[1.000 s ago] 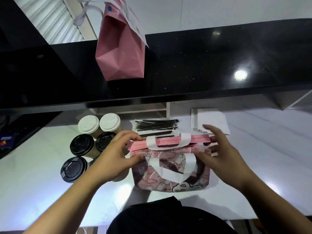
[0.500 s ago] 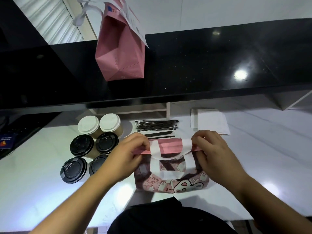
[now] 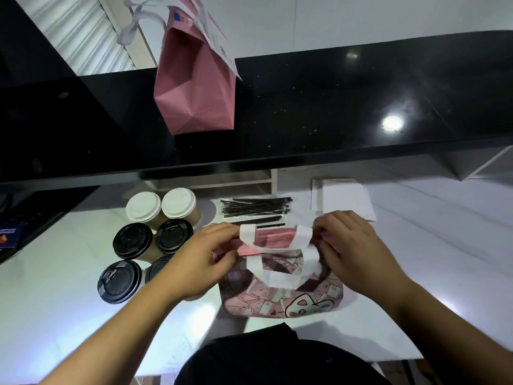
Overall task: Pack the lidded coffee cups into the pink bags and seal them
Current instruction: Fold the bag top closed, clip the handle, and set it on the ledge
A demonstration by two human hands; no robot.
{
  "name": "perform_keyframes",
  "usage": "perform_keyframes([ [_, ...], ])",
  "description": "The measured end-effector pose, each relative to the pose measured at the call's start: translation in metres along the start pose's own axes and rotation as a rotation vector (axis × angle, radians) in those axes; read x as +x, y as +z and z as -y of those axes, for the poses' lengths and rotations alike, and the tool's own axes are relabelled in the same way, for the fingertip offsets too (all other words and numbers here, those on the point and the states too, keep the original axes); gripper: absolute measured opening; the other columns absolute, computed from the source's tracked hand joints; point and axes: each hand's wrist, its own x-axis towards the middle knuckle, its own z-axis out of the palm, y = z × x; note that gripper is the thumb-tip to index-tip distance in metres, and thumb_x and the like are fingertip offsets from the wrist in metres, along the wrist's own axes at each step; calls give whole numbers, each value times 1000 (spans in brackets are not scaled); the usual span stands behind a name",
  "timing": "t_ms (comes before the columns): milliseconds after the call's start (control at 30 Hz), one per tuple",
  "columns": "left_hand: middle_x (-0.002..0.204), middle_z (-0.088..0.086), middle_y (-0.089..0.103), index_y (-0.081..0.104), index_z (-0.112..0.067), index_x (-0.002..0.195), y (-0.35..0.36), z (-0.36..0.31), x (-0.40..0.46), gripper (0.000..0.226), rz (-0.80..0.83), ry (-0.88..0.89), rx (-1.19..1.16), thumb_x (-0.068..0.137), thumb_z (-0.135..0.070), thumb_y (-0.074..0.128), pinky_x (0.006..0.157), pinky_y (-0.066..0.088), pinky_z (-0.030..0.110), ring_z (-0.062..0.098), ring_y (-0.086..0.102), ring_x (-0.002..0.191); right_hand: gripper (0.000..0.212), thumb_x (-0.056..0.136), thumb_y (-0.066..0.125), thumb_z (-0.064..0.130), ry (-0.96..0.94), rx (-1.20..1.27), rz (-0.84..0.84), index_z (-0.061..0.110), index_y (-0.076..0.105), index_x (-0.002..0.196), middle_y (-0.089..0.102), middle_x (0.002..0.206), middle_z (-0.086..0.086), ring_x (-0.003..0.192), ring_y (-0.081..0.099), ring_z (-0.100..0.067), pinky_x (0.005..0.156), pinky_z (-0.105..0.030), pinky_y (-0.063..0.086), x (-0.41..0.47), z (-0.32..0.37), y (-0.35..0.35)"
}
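On the white bench (image 3: 55,315), a patterned pink bag (image 3: 280,295) stands near the front edge with its top folded over. Left hand (image 3: 200,262) and right hand (image 3: 355,254) each pinch an end of that folded rim, a narrow grip on both sides. Six lidded cups (image 3: 133,240) stand just left of the bag; another pink bag (image 3: 197,90) sits on the black shelf (image 3: 333,107).

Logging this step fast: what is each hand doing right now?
Left hand: pinching the top edge of the pink bag.
Right hand: pinching the same edge.
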Motion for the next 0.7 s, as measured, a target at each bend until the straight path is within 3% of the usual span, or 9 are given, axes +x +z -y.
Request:
perform_keyframes([
  [167, 108, -17, 68, 73, -21, 112, -1, 4, 5, 23, -19, -5, 148, 91, -14, 75, 83, 54, 38, 9, 62, 102, 22, 98, 58, 23, -50, -59, 42, 19, 70, 116, 67, 114, 4, 105, 57, -20, 88, -38, 52, 8, 4, -2],
  [300, 93, -17, 68, 75, -25, 104, 5, 0, 12, 18, -62, 6, 226, 89, -13, 76, 71, 50, 28, 12, 64, 91, 19, 97, 63, 26, -94, -69, 111, 21, 74, 112, 69, 110, 6, 99, 60, -18, 86, -34, 51, 21, 10, -7],
  [433, 87, -11, 73, 78, -28, 102, 3, -15, 26, 14, -46, 97, 363, 88, -32, 80, 66, 47, 26, 15, 67, 83, 18, 96, 68, 32, -132, -42, 199, 24, 77, 109, 70, 97, 8, 91, 61, -16, 76, -29, 50, 38, 14, -10],
  [567, 93, -9, 73, 74, -35, 108, 5, -36, 45, 23, -5, 138, 433, 91, -48, 67, 63, 42, 29, 17, 68, 88, 27, 98, 60, 47, -183, -59, 287, 34, 71, 119, 69, 105, 12, 100, 59, -12, 78, -32, 54, 50, 23, -4],
  [700, 97, -7, 73, 71, -35, 110, 17, -49, 58, 24, 76, 84, 571, 91, -37, 57, 66, 46, 31, 20, 66, 94, 22, 98, 57, 42, -179, -125, 287, 35, 72, 113, 68, 100, 11, 99, 62, -15, 75, -37, 55, 52, 29, 3],
])
